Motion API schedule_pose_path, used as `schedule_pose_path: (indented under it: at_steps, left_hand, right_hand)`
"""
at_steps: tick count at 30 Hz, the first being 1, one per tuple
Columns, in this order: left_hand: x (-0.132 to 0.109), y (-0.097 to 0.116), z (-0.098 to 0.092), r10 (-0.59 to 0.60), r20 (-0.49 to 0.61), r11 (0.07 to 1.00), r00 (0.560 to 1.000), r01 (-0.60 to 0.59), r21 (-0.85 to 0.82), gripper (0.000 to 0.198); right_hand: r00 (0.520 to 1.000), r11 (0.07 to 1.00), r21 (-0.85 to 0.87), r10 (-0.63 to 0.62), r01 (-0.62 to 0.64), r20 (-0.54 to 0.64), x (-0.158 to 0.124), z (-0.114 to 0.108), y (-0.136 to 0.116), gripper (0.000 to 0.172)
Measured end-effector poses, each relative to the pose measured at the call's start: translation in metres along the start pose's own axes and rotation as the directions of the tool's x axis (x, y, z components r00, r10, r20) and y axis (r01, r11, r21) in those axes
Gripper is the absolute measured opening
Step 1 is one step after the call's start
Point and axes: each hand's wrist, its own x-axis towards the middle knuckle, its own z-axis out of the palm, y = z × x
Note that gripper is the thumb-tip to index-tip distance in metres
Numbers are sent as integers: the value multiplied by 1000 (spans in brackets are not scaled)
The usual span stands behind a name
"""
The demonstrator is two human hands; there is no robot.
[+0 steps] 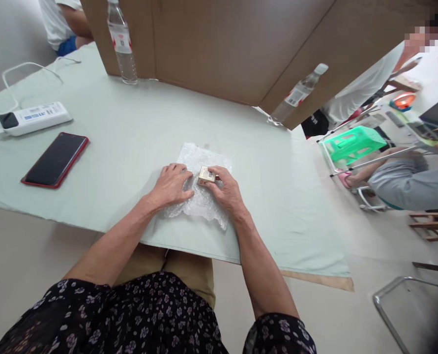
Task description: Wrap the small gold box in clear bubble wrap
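Nearest: dark floral shirt (pixel 160 314), tan trousers (pixel 192 275) under the tabletop (pixel 145 128) edge. Tabletop has a pale green cloth.

Bubble wrap (pixel 204 209) lies flat near that edge, in front of the person. Small box (pixel 206 175) is over the middle of the wrap, printed top face up; can't tell if it's resting on the wrap or held just above. Right hand (pixel 227 191) has it, thumb at the near side, fingers on top and far side. Left hand (pixel 171 185) holds nothing visible: palm down at the left side of the wrap, thumb and fingers apart, thumb pointing toward the box but clear of it.

Further left on the tabletop: phone (pixel 55 160) in a red case, dark screen up. Just beyond it, white power strip (pixel 43 118) with a black plug (pixel 8 120) and white cable (pixel 19 66).

Far side: brown cardboard panel (pixel 211 44) standing upright, water bottle (pixel 122 44) at its left, second bottle (pixel 299 93) at its right.

Beyond, right: green stool (pixel 355 142), seated person in grey trousers (pixel 418 179).
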Motion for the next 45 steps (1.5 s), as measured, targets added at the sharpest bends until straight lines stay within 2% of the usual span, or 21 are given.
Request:
schedule_pose_path:
  at_steps: [6, 9, 12, 14, 15, 17, 18, 20, 21, 23, 27, 28, 33, 37, 41, 43, 45]
  left_hand:
    - [0, 1, -1, 10, -8, 1000, 1000, -10, 13, 42]
    - [1, 0, 1, 6, -41, 999, 999, -7, -39, 42]
    - [4, -2, 4, -54, -120, 993, 991, 41, -111, 34]
    - [6, -4, 6, -107, -168, 987, 980, 85, -135, 29]
    - [7, -6, 6, -124, -184, 985, 975, 99, -141, 28]
    - [8, -7, 8, -131, -201, 984, 971, 102, -148, 26]
    - [8, -8, 9, -127, -204, 984, 971, 97, -151, 25]
    - [8, -8, 10, -120, -206, 984, 971, 89, -153, 24]
    - [8, -9, 10, -119, -209, 984, 971, 87, -154, 24]
    - [8, -9, 10, -116, -218, 984, 969, 81, -160, 24]
    - [9, -7, 9, -91, -231, 979, 969, 45, -198, 26]
    - [9, -6, 8, -71, -232, 976, 970, 20, -216, 25]
    - [5, 1, -2, 124, -207, 913, 970, -194, -359, 31]
    - [3, 2, -8, 162, -191, 885, 968, -229, -406, 36]
    - [4, 0, -7, 190, -188, 888, 964, -250, -386, 34]
    - [5, 0, -5, 209, -171, 902, 963, -257, -347, 26]
    - [5, 2, -4, 209, -163, 913, 964, -252, -322, 17]
  right_hand:
    - [1000, 1000, -2, 21, -21, -5, -2, 4, 1, 35]
    - [1000, 999, -51, 6, -6, -12, -1, 0, -2, 36]
    - [991, 995, -99, -2, -11, -131, -3, -9, -11, 29]
    - [982, 997, -63, 21, -34, -188, -5, -16, -19, 19]
    - [987, 999, -27, 40, -44, -154, -6, -19, -23, 16]
    - [995, 997, 33, 62, -65, 76, -9, -23, -31, 19]
    - [971, 997, 34, 62, -72, 233, -10, -24, -34, 24]
    - [877, 999, -31, 53, -43, 478, -12, -23, -39, 37]
    - [839, 997, -79, 51, -10, 541, -12, -21, -41, 41]
    - [810, 986, -159, 50, 54, 584, -13, -19, -45, 39]
    - [825, 972, -212, 35, 104, 563, -14, -13, -47, 9]
    - [836, 970, -217, 30, 107, 548, -14, -12, -46, 6]
    - [912, 983, -179, 27, 51, 410, -16, -9, -40, 12]
    - [971, 998, -58, 1, 13, 237, -16, -11, -39, 9]
    - [993, 1000, -11, 5, -4, 118, -14, -15, -39, 8]
    - [994, 1000, -4, 24, -23, 105, -13, -18, -40, 10]
    - [984, 999, -9, 43, -42, 171, -12, -21, -41, 14]
